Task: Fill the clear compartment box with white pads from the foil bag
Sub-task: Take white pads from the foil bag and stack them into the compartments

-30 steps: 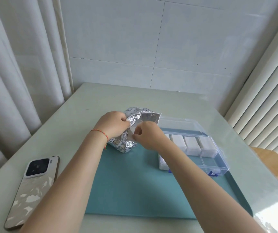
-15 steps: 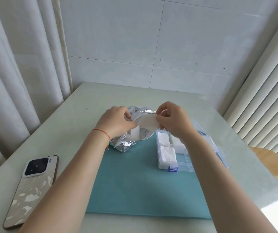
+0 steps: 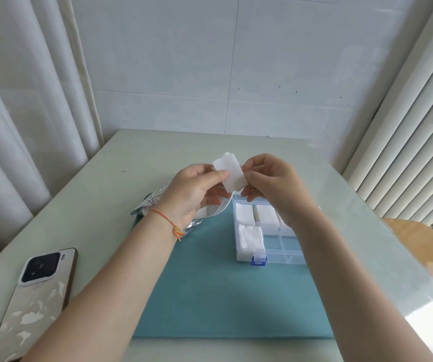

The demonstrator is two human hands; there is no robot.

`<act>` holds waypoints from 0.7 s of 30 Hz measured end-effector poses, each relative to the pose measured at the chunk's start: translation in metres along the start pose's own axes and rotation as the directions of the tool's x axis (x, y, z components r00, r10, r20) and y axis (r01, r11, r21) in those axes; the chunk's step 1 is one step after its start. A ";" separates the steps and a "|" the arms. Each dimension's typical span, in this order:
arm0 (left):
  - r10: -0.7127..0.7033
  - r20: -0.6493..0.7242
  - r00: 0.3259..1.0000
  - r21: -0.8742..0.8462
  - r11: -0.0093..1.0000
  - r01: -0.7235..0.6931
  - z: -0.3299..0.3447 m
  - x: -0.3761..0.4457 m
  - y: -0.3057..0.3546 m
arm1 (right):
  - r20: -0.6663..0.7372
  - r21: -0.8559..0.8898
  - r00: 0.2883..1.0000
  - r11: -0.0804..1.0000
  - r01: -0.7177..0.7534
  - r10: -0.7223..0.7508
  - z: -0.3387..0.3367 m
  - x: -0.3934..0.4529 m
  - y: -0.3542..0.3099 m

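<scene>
Both hands have risen since half a second ago, and the white pad (image 3: pixel 229 171) is now fully out of the foil bag (image 3: pixel 211 210), held in the air above the far end of the clear box (image 3: pixel 270 256). It is a small stack, tilted, with its top edge leaning to the left. The left hand (image 3: pixel 197 192) pinches its left side between thumb and curled fingers; the right hand (image 3: pixel 271 180) pinches its right edge with thumb and fingertips.

Under the left hand the foil bag lies crumpled on the far left corner of the teal mat (image 3: pixel 225 296), partly hidden by the wrist, which wears a red and orange string bracelet (image 3: pixel 172 223).

On the mat's right side sits the clear box, its blue latch (image 3: pixel 259 261) facing the person. Its near left compartment holds a white pad, and at least two compartments behind it are filled with pads; the right forearm covers the rest.

Mat and box rest on a pale table (image 3: pixel 87 212). A phone (image 3: pixel 33 296) lies face down near its left edge, well apart from the mat.
</scene>
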State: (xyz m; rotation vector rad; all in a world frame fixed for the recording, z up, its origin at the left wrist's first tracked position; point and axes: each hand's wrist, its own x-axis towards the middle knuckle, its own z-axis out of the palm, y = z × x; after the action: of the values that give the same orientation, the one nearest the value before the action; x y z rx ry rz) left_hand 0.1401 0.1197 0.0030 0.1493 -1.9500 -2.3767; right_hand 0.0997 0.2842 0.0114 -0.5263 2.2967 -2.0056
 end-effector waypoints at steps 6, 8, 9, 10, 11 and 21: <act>0.037 -0.075 0.997 -0.077 0.996 -0.043 0.004 0.003 -0.004 | -0.028 -0.228 0.998 0.973 0.045 -0.052 -0.002 0.003 -0.002; 0.052 -0.072 0.996 -0.101 0.993 -0.060 0.005 0.003 -0.004 | -0.010 -0.207 0.998 0.977 0.057 -0.061 0.000 0.005 -0.004; 0.060 -0.057 0.997 -0.117 0.991 -0.066 0.005 0.003 -0.004 | 0.003 -0.196 0.998 0.979 0.056 -0.057 0.001 0.005 -0.004; 0.067 -0.038 0.997 -0.130 0.989 -0.072 0.005 0.003 -0.003 | 0.017 -0.183 0.999 0.982 0.052 -0.050 0.002 0.006 -0.004; 0.075 -0.017 0.997 -0.143 0.987 -0.076 0.004 0.003 -0.002 | 0.031 -0.164 0.999 0.985 0.048 -0.043 0.002 0.006 -0.005; 0.005 0.082 0.997 -0.175 0.985 0.009 0.000 0.001 0.000 | 0.249 0.150 0.965 0.980 -0.128 0.087 -0.010 0.003 -0.008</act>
State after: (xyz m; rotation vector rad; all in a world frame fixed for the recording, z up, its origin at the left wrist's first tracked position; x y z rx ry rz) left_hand 0.1389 0.1199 0.0032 0.0442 -1.7608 -2.5795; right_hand 0.0963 0.2920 0.0215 -0.5825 1.9565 -1.9381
